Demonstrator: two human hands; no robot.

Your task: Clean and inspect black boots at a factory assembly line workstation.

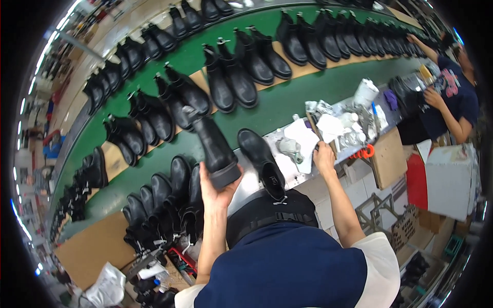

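My left hand point(214, 191) is closed around the heel end of a black ankle boot point(213, 143), which it holds tilted above the bench with its toe pointing away from me. Another black boot point(255, 152) lies on the pale work surface in front of my waist, its opening toward me. To the right, the fingers of my right hand point(324, 158) are bent together beside a brown stick-like piece point(311, 123) and white sheets point(304, 141). What sits between those fingers is too small to make out.
Pairs of black boots point(226, 77) stand in rows on the green conveyor point(267, 110). More boots point(162, 190) crowd near my left arm. Bottles, a white roll point(366, 91) and orange-handled scissors point(365, 151) clutter the right side. A co-worker point(452, 97) stands at far right.
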